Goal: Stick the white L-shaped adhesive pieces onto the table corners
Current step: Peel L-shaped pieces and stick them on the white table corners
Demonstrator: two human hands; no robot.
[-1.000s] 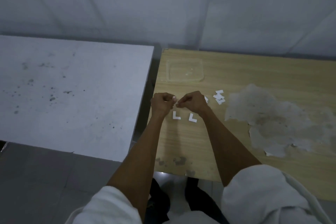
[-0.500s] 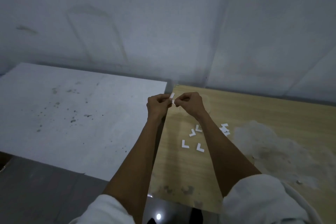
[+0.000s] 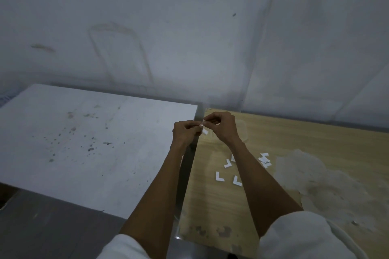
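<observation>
Two grips share one white L-shaped piece (image 3: 204, 131): left hand (image 3: 185, 132) and right hand (image 3: 221, 126) pinch it near the far corner of the wooden table (image 3: 294, 136), likely peeling backing; next, careful pressing onto a corner.

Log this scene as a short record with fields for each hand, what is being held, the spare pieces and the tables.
left hand: pinches the held piece
right hand: pinches the same piece
held piece: small, white, raised over the gap between the tables
loose pieces: several white L shapes lying on the wooden table
white table: on the left, flecked with dark spots
</observation>
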